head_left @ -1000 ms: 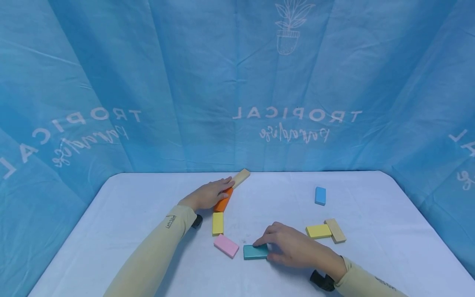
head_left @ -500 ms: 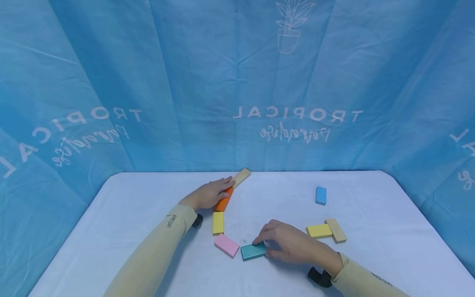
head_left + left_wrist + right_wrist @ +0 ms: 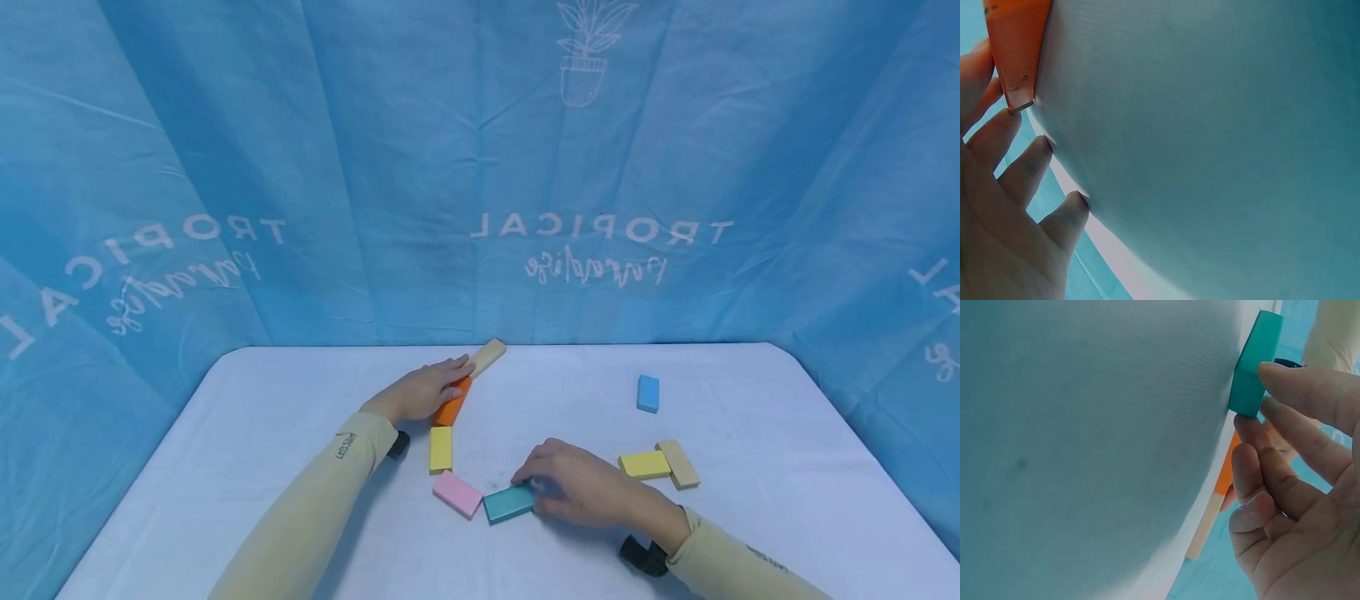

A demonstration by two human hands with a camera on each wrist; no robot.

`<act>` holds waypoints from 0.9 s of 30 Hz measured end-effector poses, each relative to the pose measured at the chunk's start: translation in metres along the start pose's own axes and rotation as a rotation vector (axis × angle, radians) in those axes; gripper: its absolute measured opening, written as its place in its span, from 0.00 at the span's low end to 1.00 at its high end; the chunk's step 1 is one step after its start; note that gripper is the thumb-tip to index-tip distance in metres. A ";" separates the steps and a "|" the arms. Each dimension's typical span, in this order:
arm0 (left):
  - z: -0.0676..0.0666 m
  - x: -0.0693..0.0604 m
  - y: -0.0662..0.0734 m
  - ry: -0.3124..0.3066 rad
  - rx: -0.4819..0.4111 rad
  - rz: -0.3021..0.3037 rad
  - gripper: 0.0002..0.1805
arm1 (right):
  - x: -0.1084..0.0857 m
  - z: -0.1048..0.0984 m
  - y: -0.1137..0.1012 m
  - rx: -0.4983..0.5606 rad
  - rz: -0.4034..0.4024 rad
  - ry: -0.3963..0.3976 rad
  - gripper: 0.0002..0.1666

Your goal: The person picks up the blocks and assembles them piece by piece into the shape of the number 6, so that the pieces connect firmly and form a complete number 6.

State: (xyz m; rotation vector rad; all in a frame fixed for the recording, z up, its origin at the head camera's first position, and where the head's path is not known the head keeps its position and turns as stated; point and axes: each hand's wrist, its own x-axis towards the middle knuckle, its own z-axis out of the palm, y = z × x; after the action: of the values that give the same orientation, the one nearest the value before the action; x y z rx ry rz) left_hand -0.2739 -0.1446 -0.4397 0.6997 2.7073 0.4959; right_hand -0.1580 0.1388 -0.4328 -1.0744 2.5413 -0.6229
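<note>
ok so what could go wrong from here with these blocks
The right hand grips the teal block right up against the pink block's corner, so a push leftward could knock the pink one askew.

The left hand touches the orange block; a careless lift might drag it out of line with the yellow block at its near end.
</note>
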 end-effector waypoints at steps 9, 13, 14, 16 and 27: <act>0.000 0.001 0.000 0.000 0.005 -0.009 0.31 | -0.001 -0.001 -0.002 0.005 0.032 0.002 0.19; 0.001 0.000 0.000 0.001 0.004 -0.008 0.31 | -0.002 0.000 -0.002 0.011 0.036 0.001 0.20; 0.001 0.000 0.000 0.000 0.004 -0.009 0.31 | -0.002 0.000 -0.001 0.014 0.034 0.001 0.20; 0.001 0.000 0.000 0.000 0.005 -0.009 0.31 | -0.002 0.001 0.000 0.019 0.031 0.004 0.20; -0.002 -0.002 0.002 0.004 0.004 0.006 0.31 | -0.015 -0.008 0.006 0.060 0.058 0.066 0.22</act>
State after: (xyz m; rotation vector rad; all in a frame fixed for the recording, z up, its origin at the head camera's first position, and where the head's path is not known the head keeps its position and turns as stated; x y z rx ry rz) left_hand -0.2723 -0.1445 -0.4367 0.7092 2.7119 0.4936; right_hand -0.1551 0.1554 -0.4267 -0.9721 2.5814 -0.7257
